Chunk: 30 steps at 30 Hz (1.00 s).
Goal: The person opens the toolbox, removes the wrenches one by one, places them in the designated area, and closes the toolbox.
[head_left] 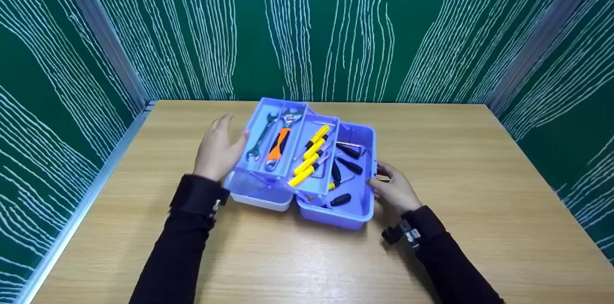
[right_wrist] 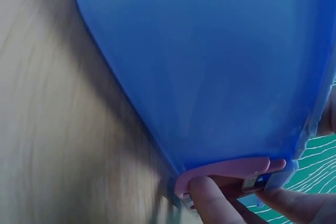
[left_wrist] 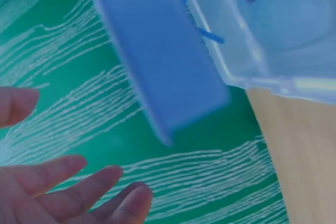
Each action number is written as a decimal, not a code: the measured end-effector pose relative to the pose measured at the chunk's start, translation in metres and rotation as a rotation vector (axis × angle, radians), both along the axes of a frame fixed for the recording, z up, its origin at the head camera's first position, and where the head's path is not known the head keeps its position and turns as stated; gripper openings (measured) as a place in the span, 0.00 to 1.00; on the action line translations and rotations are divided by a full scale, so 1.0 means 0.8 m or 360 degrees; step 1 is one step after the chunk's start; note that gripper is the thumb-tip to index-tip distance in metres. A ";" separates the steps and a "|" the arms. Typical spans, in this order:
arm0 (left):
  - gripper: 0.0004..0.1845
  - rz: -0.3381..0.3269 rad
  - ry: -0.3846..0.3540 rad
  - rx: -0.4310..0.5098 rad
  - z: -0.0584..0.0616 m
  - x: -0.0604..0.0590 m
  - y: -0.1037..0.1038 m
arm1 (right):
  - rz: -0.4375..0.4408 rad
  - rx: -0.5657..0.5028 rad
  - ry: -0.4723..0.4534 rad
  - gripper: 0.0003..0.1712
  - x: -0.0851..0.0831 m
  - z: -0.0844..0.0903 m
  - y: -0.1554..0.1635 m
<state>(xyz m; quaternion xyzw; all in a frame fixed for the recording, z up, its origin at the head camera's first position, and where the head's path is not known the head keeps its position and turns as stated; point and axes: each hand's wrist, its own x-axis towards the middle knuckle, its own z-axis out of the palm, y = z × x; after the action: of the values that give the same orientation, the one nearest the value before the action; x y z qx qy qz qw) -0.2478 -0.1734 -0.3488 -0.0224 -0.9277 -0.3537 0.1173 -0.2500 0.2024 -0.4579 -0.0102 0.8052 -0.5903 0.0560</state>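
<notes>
A blue plastic toolbox (head_left: 336,217) stands unfolded in the middle of the wooden table, its tiered trays fanned out to the left. The upper left tray (head_left: 253,124) holds a steel spanner (head_left: 259,143) and an orange-handled adjustable wrench (head_left: 278,146). Yellow screwdrivers (head_left: 312,150) lie in the middle tray, black-handled tools (head_left: 349,166) in the base. My left hand (head_left: 224,134) hovers with straight fingers just beside the upper tray's left wall; the left wrist view shows its fingers (left_wrist: 68,192) apart from the tray's underside (left_wrist: 157,51). My right hand (head_left: 383,178) grips the box's right wall, fingers (right_wrist: 210,198) pinching the pink latch (right_wrist: 226,174).
The table (head_left: 479,189) is light wood, enclosed by green panels with white lines on the left, back and right. Metal rails (head_left: 86,198) run along the panel bases. Bare tabletop lies in front of the box and to its right.
</notes>
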 end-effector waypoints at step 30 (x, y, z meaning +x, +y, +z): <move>0.13 0.0011 -0.0475 -0.0775 0.014 -0.061 0.063 | -0.0001 0.0069 0.0034 0.36 0.001 -0.003 0.000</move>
<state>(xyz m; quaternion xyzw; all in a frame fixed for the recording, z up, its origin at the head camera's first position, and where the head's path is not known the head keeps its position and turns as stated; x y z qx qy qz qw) -0.2967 -0.1228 -0.3374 0.0055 -0.9924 -0.1194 -0.0283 -0.2490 0.2027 -0.4601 -0.0152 0.8183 -0.5726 0.0474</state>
